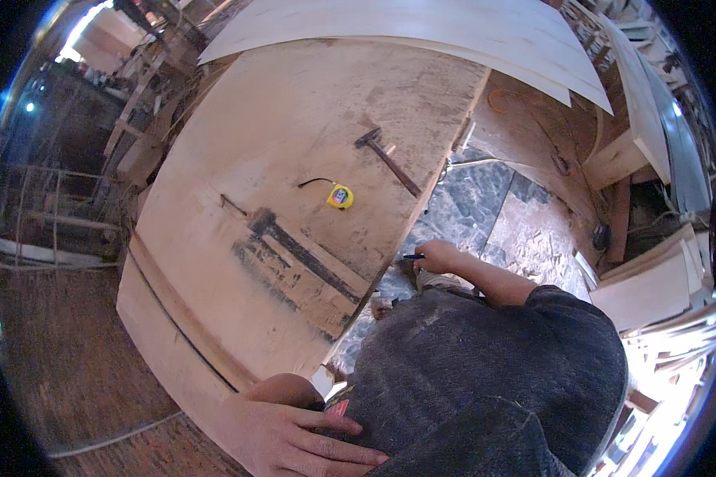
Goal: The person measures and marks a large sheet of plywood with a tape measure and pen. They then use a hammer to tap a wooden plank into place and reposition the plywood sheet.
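Note:
My right hand (pixel 437 257) is closed around a dark blue pen (pixel 412 256), just off the right edge of a large wooden board (pixel 294 103). My left hand (pixel 294 439) lies with fingers stretched out, their tips against my dark shirt (pixel 485 350), near the board's bottom corner. It holds nothing that I can see. On the board rests a yellow tape measure (pixel 340 197) with a short dark strap. Beyond it to the right lies a hammer (pixel 390 163) with a dark handle, close to the board's edge.
A dark-stained recess (pixel 302 254) crosses the board's middle, with a thin rod (pixel 234 205) at its far end. Pale sheets (pixel 422 28) lie beyond. Floor tiles (pixel 465 199) with wood shavings show at right, beside stacked boards (pixel 644 290).

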Demonstrator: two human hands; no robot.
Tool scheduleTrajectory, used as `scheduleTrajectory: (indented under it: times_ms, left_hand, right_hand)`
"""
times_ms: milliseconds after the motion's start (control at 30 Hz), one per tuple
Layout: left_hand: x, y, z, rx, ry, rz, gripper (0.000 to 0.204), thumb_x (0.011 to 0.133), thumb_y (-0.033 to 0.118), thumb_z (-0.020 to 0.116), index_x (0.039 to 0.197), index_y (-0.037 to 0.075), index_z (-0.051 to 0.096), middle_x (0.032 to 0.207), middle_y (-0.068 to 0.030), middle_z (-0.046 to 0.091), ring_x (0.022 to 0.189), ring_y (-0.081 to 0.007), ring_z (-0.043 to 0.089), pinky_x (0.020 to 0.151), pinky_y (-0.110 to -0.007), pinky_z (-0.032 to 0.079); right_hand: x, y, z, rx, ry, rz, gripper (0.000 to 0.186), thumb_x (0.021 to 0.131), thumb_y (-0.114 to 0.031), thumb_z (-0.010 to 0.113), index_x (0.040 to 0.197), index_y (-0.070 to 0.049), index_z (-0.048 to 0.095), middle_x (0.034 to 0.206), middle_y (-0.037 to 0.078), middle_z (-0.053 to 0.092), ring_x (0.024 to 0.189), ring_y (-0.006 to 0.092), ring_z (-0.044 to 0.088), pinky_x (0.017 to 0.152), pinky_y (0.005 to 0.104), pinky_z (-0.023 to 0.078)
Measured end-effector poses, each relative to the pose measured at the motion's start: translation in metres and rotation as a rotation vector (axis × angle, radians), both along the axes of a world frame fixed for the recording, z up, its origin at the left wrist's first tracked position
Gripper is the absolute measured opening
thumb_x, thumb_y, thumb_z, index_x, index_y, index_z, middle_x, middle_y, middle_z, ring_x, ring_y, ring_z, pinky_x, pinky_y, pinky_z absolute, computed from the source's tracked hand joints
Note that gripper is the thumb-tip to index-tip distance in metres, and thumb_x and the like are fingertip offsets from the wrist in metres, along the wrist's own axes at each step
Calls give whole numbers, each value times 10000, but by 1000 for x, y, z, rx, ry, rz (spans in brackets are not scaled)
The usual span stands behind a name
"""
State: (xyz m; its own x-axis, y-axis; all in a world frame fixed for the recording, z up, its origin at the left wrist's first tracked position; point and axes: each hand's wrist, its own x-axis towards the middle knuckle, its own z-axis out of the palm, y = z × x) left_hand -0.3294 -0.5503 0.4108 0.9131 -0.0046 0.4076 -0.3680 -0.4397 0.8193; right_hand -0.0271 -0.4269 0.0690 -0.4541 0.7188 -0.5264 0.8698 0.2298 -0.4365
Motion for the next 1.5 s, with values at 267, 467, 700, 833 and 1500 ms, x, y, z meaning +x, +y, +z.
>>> scheduleTrajectory:
  times_ms: [267,467,700,833,1500]
  left_hand:
    - [-5,1,-26,-133,-191,386,349,890,363,526,1087,77,555,1081,-181,555,1083,-349,526,881,-540,421]
    - [-19,-19,-140,-616,-80,1839,410,773,274,721,1059,14,586,1035,-99,598,981,-203,558,769,-314,451]
    - [-5,-88,-281,-586,485,2559,184,796,190,688,880,36,632,824,-47,629,727,-121,585,639,-254,464]
    - [32,-117,-329,-590,480,2566,152,792,149,675,814,3,637,769,-87,626,683,-161,592,640,-277,477]
    - [157,-287,-478,-1593,584,2277,311,777,317,703,881,23,697,783,-103,682,650,-151,634,591,-289,513]
  right_hand:
    - [-11,24,6,69,80,-9,314,798,-363,574,937,-93,655,881,177,643,849,365,607,738,471,477]
    - [-1,53,14,173,125,-102,316,806,-372,584,897,-82,672,799,201,635,796,386,610,708,476,482]
    - [-15,117,46,290,211,-175,310,807,-361,599,871,-60,633,774,212,629,764,405,610,662,481,473]
    - [-17,151,48,233,216,-113,344,785,-381,616,902,-58,645,819,207,640,791,389,618,712,473,473]
    - [-9,215,-31,458,158,-246,392,680,-282,684,990,-62,590,862,223,637,846,407,611,731,460,490]
